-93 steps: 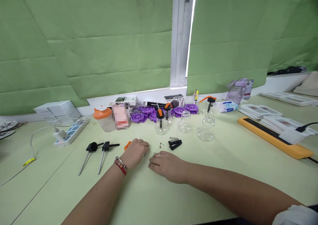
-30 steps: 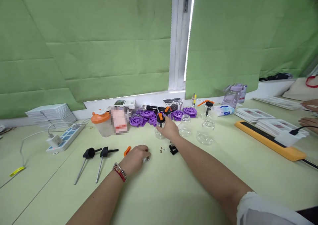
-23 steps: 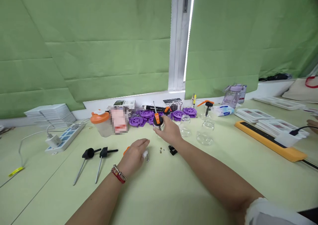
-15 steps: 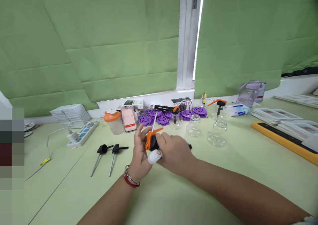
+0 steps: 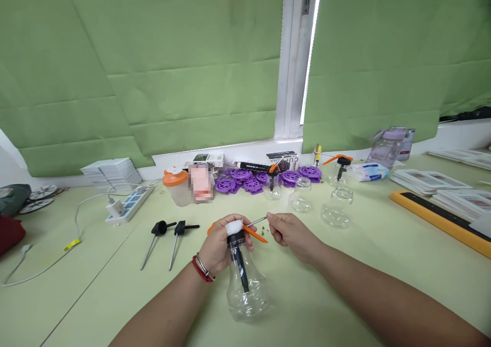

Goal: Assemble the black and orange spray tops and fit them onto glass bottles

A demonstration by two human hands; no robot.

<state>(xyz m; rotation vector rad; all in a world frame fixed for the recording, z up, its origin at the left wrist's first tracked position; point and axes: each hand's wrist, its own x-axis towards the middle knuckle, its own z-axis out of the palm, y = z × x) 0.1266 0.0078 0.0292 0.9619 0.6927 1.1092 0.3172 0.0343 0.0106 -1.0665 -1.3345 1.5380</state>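
A clear bulb-shaped bottle leans in front of me, with a black tube running down inside it. Around its black cap my left hand is closed; a white wrapping covers the thumb. An orange lever sticks out to the right under the fingers. My right hand pinches the far end of a thin metal spout that comes out of the bottle's top. Small brownish bits lie on the table between the hands.
Two black caps with metal spouts lie left. Behind are a pile of purple plastic pieces, a finished-looking bottle and open clear bottles. A power strip, orange-lidded cup and yellow-black bar flank the area.
The cap assembly has tipped over, so the clear bottle now shows below my left hand. My right hand has moved off the cap to the right and now pinches the spout's end.
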